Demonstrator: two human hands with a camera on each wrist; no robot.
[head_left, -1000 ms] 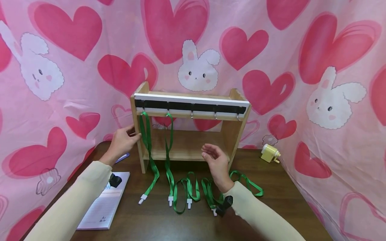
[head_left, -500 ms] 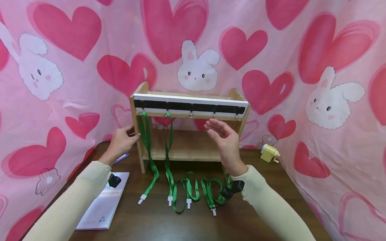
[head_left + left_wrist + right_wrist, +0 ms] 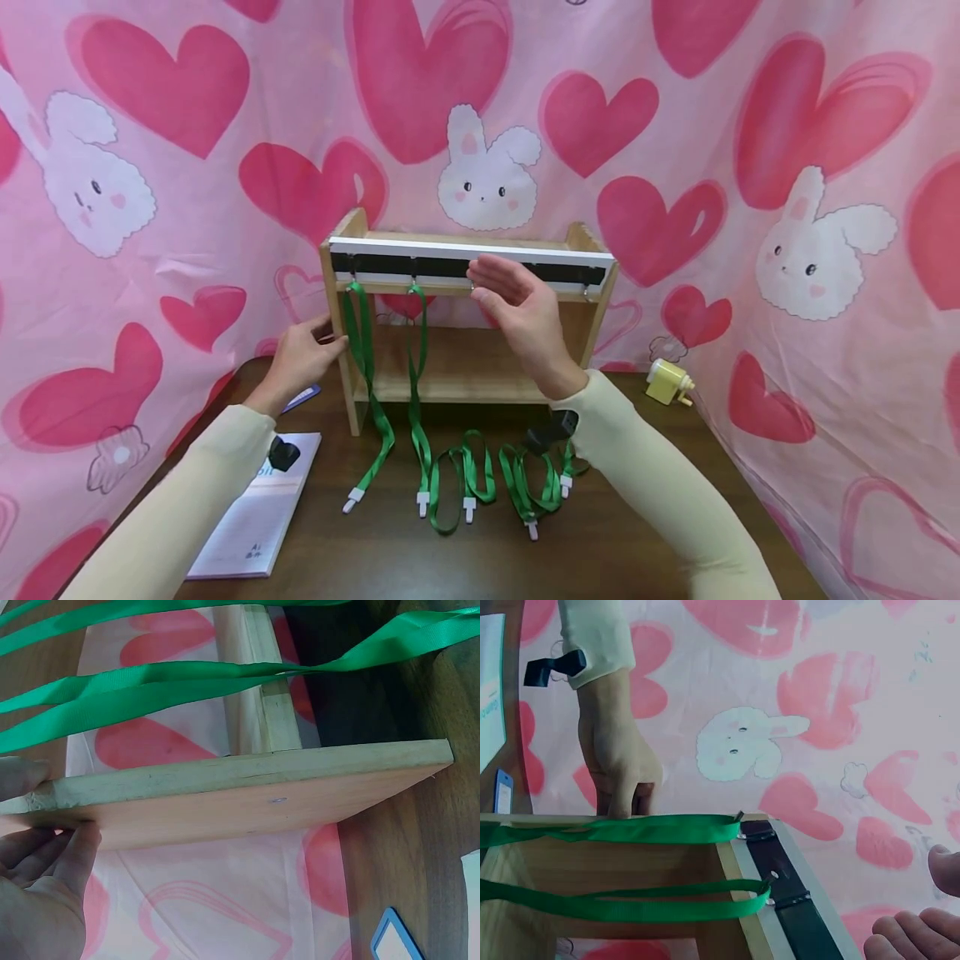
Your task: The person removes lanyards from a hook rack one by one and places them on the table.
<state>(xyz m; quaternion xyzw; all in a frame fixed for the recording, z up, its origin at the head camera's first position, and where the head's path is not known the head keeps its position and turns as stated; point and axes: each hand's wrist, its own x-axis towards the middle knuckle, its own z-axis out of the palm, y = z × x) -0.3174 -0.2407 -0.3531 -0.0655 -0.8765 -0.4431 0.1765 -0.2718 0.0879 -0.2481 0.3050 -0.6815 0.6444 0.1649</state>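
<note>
My left hand (image 3: 302,354) grips the left side panel of a small wooden shelf (image 3: 465,387). In the left wrist view its thumb (image 3: 22,777) lies on the panel's front edge and the fingers are behind. Two green lanyards (image 3: 363,337) hang from the two leftmost hooks of the black strip (image 3: 442,267) across the shelf's top front. My right hand (image 3: 528,321) is raised before the middle of this strip, fingers gently bent and together, thumb apart, holding nothing. It hides some of the hooks. Other green lanyards (image 3: 489,479) with white clips lie on the table.
At the left of the brown table (image 3: 390,558) lies a notebook (image 3: 247,525), with a blue-edged object (image 3: 302,397) behind it. A small yellow box with a crank (image 3: 667,382) stands at the back right. Pink heart-patterned cloth (image 3: 675,125) surrounds the table.
My right hand has risen from the lower shelf to the hook strip, then shifted left along it. My left hand has stayed on the side panel. The hanging lanyards have not moved.
</note>
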